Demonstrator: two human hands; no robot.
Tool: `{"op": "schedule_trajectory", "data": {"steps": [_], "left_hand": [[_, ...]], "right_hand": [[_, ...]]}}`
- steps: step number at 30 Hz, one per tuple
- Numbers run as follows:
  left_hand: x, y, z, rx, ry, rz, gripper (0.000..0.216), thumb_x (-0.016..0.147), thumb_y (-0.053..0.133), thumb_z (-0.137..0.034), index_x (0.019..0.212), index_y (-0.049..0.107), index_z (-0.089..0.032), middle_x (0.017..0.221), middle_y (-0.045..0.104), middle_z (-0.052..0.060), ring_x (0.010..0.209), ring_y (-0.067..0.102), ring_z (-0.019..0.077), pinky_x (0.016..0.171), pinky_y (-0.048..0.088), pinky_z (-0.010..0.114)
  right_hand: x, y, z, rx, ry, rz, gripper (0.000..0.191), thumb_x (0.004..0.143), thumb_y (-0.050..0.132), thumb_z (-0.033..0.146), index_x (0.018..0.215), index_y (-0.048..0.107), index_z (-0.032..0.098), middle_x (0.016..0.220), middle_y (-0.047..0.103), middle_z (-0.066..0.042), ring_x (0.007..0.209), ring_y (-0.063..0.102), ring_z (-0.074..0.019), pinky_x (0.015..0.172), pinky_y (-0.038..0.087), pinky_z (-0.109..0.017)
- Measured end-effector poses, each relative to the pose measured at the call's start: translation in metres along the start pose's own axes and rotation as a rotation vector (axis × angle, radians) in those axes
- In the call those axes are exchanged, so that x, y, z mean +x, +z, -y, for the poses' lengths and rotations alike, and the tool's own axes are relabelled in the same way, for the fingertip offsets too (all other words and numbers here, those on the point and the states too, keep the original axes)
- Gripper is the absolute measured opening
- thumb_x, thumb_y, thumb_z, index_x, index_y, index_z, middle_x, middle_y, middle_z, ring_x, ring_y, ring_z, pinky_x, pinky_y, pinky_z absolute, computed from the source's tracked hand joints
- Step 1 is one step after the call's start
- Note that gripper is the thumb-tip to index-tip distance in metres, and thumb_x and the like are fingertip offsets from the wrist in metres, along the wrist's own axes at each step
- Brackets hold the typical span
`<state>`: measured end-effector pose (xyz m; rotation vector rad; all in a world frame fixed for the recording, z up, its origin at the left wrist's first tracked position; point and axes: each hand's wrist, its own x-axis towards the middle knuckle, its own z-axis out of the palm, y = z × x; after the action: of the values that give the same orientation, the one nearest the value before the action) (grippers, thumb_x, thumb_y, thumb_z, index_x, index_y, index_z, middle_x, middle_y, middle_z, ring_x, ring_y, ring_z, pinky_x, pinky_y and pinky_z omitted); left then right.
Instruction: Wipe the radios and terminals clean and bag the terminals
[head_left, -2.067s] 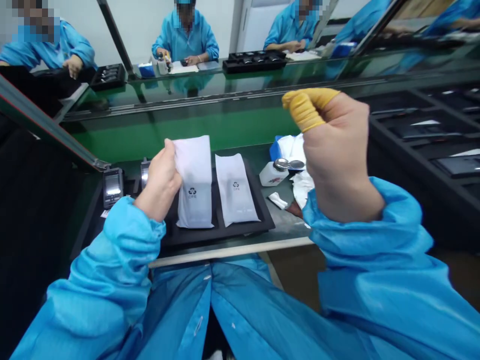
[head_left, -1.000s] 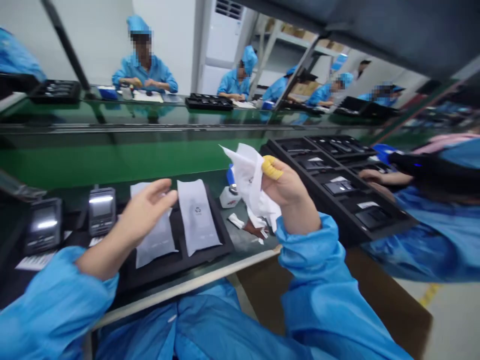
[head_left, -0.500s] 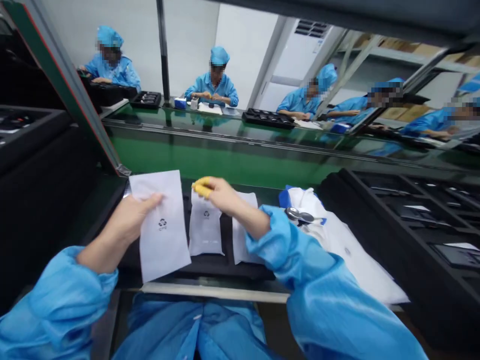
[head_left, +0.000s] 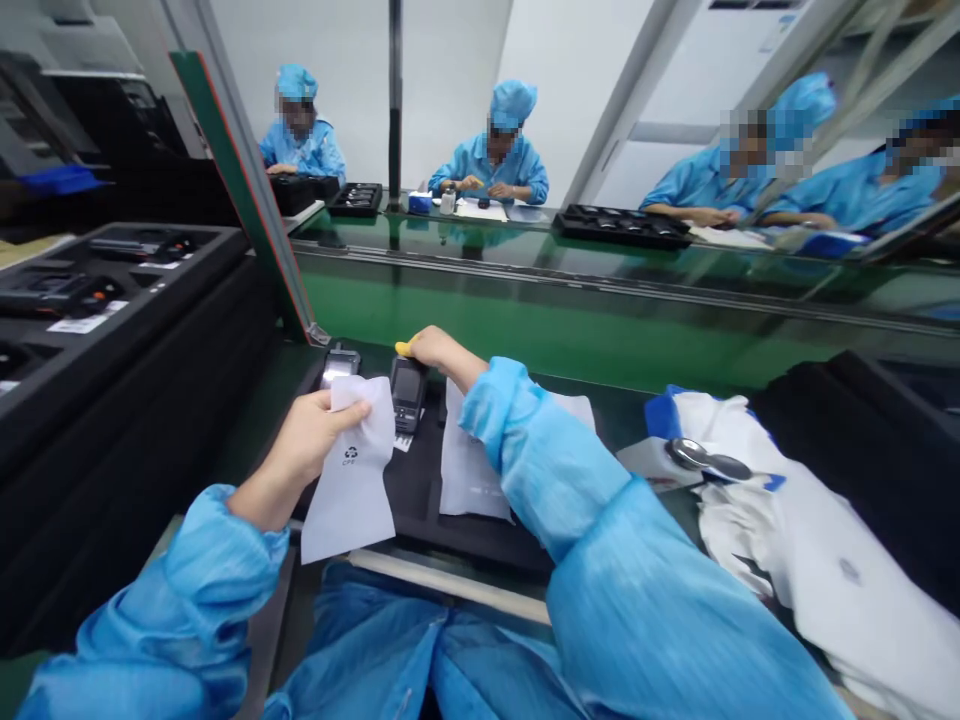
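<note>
My left hand pinches a white plastic pouch with a recycling mark, holding it above the near edge of a black tray. My right hand, a yellow cot on one finger, reaches across and grips the top of a small black device with a screen, standing on the tray. A second such device stands just to its left. Two more white pouches lie flat on the tray under my right forearm.
A green conveyor belt runs behind the tray. Black foam trays with parts stand at the left. White cloths and a metal-capped dispenser lie at the right. Several people in blue coats sit at the far side.
My right hand dropped the crumpled white cloth, crossed left and took hold of a black device. The left hand picked a pouch up off the tray and holds it.
</note>
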<state>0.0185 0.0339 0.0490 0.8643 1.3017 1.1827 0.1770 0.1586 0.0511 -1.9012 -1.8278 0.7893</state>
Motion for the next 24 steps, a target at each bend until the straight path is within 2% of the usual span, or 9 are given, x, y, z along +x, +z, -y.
{"op": "schedule_trajectory", "data": {"steps": [3, 5, 8, 10, 12, 14, 18, 24], "left_hand": [[-0.003, -0.003, 0.001, 0.009, -0.011, 0.062, 0.049, 0.035, 0.088, -0.052, 0.058, 0.069, -0.013, 0.055, 0.067, 0.006, 0.048, 0.06, 0.0178, 0.045, 0.047, 0.027], [-0.005, -0.003, 0.002, -0.004, 0.013, 0.106, 0.044, 0.037, 0.089, -0.046, 0.061, 0.071, -0.014, 0.058, 0.069, 0.005, 0.05, 0.061, 0.0173, 0.048, 0.048, 0.027], [-0.007, 0.003, 0.002, -0.015, 0.067, 0.117, 0.035, 0.037, 0.089, -0.03, 0.065, 0.073, -0.016, 0.062, 0.07, 0.003, 0.053, 0.061, 0.0166, 0.051, 0.048, 0.026], [-0.008, 0.009, 0.0, -0.008, 0.076, 0.138, 0.031, 0.039, 0.088, -0.027, 0.065, 0.073, -0.017, 0.062, 0.07, 0.002, 0.053, 0.061, 0.0166, 0.051, 0.048, 0.027], [-0.01, 0.016, -0.002, -0.006, 0.068, 0.167, 0.029, 0.041, 0.087, -0.027, 0.064, 0.072, -0.017, 0.062, 0.069, 0.002, 0.053, 0.061, 0.0164, 0.052, 0.048, 0.027], [-0.012, 0.022, -0.003, -0.013, 0.061, 0.184, 0.028, 0.041, 0.087, -0.027, 0.063, 0.072, -0.017, 0.063, 0.069, 0.002, 0.054, 0.061, 0.0161, 0.052, 0.049, 0.027], [-0.014, 0.028, -0.001, -0.006, 0.082, 0.168, 0.032, 0.04, 0.088, -0.034, 0.06, 0.07, -0.016, 0.059, 0.067, 0.002, 0.051, 0.059, 0.0149, 0.049, 0.046, 0.026], [-0.015, 0.028, 0.008, -0.052, 0.108, 0.186, 0.048, 0.044, 0.084, -0.058, 0.06, 0.068, -0.016, 0.058, 0.066, 0.002, 0.05, 0.057, 0.0144, 0.047, 0.044, 0.026]], "right_hand": [[-0.012, -0.015, -0.007, 0.027, -0.053, -0.065, 0.014, 0.076, 0.063, 0.025, 0.075, 0.073, 0.014, 0.083, 0.073, -0.008, 0.076, 0.065, -0.0199, 0.066, 0.046, -0.028], [-0.021, -0.033, -0.011, 0.086, -0.12, -0.175, 0.02, 0.079, 0.062, 0.032, 0.083, 0.074, 0.017, 0.088, 0.073, -0.005, 0.082, 0.066, -0.0185, 0.071, 0.048, -0.028], [-0.034, -0.062, -0.015, 0.395, -0.325, -0.449, 0.028, 0.079, 0.063, 0.043, 0.082, 0.073, 0.017, 0.084, 0.071, -0.002, 0.082, 0.065, -0.0163, 0.077, 0.049, -0.029], [-0.043, -0.077, -0.014, 0.61, -0.482, -0.552, 0.034, 0.077, 0.064, 0.05, 0.078, 0.072, 0.018, 0.079, 0.069, -0.001, 0.081, 0.065, -0.0156, 0.077, 0.051, -0.03], [-0.052, -0.085, -0.011, 0.683, -0.58, -0.547, 0.037, 0.08, 0.06, 0.055, 0.077, 0.071, 0.02, 0.079, 0.068, -0.001, 0.085, 0.065, -0.0153, 0.079, 0.052, -0.032], [-0.061, -0.085, -0.007, 0.696, -0.616, -0.531, 0.038, 0.082, 0.056, 0.057, 0.079, 0.071, 0.022, 0.082, 0.069, 0.0, 0.089, 0.066, -0.0154, 0.082, 0.053, -0.033], [-0.073, -0.077, -0.005, 0.751, -0.588, -0.506, 0.035, 0.079, 0.061, 0.055, 0.08, 0.071, 0.022, 0.084, 0.07, 0.0, 0.09, 0.066, -0.0154, 0.085, 0.053, -0.034], [-0.084, -0.076, -0.009, 0.739, -0.574, -0.495, 0.033, 0.078, 0.062, 0.054, 0.078, 0.071, 0.022, 0.079, 0.069, 0.0, 0.087, 0.066, -0.0162, 0.083, 0.054, -0.035]]}}
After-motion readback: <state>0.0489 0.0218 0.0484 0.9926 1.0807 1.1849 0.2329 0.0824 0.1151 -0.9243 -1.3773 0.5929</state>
